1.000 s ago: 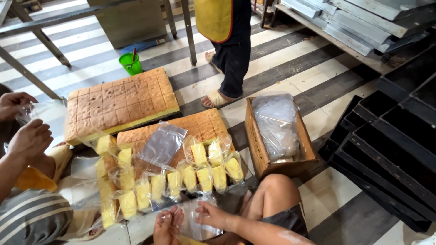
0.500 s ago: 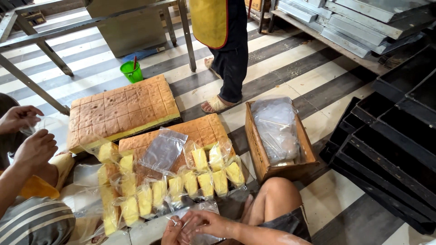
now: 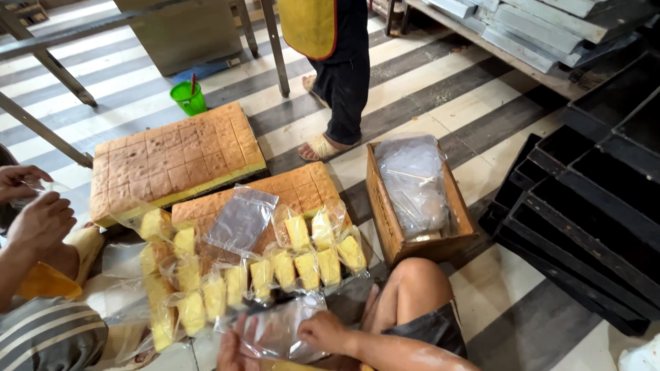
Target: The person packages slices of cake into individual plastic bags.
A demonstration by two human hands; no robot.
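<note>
Striped floor tiles in grey and cream fill the frame, and the work is laid out directly on that floor. At the bottom centre a clear plastic bag is gripped by both of the wearer's hands: the right hand is closed on its right edge, the left hand, partly cut off by the bottom edge, is pinched on its left side. No cake can be made out inside the bag, so the step in hand is judged to be the opening of a fresh bag for filling; what that calls for is a mouth held apart and a cut slice near enough to be slid in. Just above the hands, rows of bagged yellow cake slices are lined up, touching one another. Behind them a cut sponge slab is partly covered by a loose empty bag, and a larger scored slab lies in the upper left. A wooden crate of spare bags stands to the right, with stacked black trays beyond. At the left edge another person's hands are busy with a bag. A green cup and a standing person's legs are seen at the top.
</note>
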